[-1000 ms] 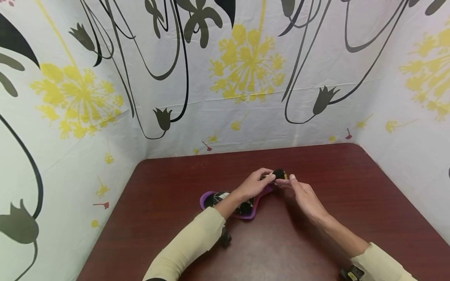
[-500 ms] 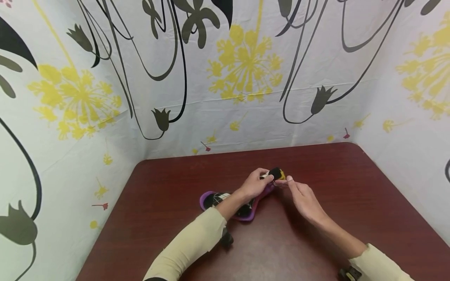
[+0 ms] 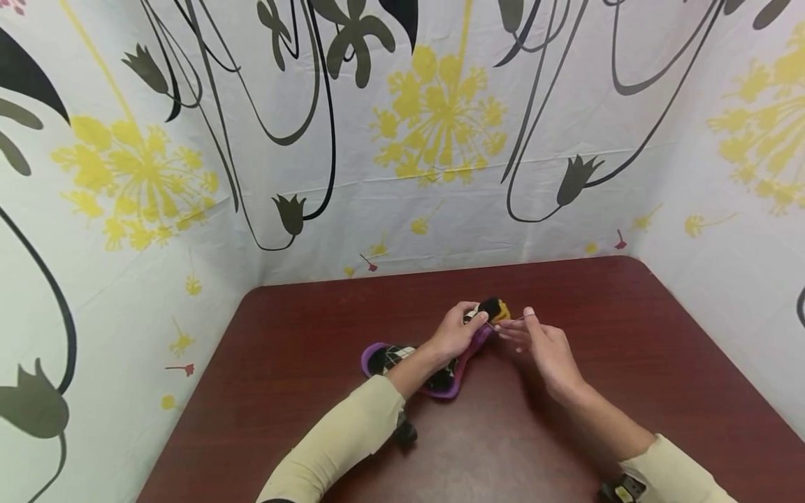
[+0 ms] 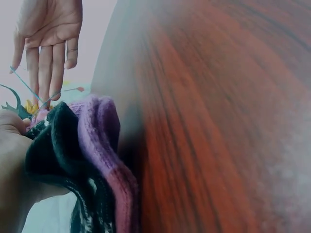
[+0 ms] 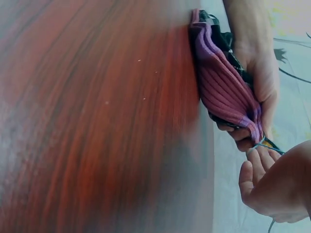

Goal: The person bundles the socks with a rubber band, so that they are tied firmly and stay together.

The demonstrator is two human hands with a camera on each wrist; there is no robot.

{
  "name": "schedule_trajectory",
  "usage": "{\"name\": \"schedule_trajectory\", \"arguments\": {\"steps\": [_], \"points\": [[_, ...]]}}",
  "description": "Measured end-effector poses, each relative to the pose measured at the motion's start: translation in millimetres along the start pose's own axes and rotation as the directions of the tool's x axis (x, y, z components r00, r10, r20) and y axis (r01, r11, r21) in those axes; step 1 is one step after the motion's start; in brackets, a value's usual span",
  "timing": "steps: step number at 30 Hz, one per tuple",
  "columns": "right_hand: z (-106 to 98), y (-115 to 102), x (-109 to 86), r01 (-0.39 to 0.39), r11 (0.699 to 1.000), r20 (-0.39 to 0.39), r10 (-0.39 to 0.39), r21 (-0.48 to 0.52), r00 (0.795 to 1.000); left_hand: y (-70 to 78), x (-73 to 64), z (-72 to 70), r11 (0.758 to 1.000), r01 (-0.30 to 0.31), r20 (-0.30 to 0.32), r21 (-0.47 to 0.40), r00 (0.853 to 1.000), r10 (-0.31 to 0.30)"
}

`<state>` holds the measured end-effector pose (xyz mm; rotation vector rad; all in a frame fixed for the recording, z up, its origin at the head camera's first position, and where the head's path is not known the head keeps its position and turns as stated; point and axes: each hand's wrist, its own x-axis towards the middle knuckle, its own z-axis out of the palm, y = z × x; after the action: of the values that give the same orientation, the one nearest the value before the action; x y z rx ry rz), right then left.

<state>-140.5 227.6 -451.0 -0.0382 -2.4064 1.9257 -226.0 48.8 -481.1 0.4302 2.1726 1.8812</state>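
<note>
A bundle of knitted socks (image 3: 397, 355), black argyle with purple and pink layers, slants across the table. My left hand (image 3: 454, 337) grips its far end, where a yellow part (image 3: 504, 311) sticks out beyond the fingers. Seen from the right wrist, the ribbed pink sock (image 5: 226, 94) is gathered narrow at that end. From there a thin teal band (image 4: 23, 81) stretches over to my right hand (image 3: 555, 356), looped on the thumb tip and crossing near the fingers. The right fingers are extended and spread away from the thumb, right beside the gathered end.
The dark red wooden table (image 3: 302, 391) reaches to a white patterned cloth (image 3: 352, 168) hung behind it and at both sides. A small black device (image 3: 405, 432) shows under the left sleeve, and another device (image 3: 629, 487) is at the right wrist.
My right thumb has lifted away from its fingers, and the thin band is now drawn out between them and the socks. The yellow part shows more; my left hand keeps its grip.
</note>
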Motion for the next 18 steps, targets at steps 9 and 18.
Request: {"name": "schedule_trajectory", "arguments": {"steps": [9,18], "points": [[-1.8,6.4,5.4,-0.168,0.972,0.142,0.145,0.167,0.979,-6.1,-2.3,-4.5,0.994,-0.1,0.059,0.048,0.994,0.097],[-3.1,8.5,8.9,-0.185,0.956,0.207,0.139,0.227,0.968,-7.9,3.1,-17.3,0.99,-0.14,0.203,-0.033,0.969,0.143]]}}
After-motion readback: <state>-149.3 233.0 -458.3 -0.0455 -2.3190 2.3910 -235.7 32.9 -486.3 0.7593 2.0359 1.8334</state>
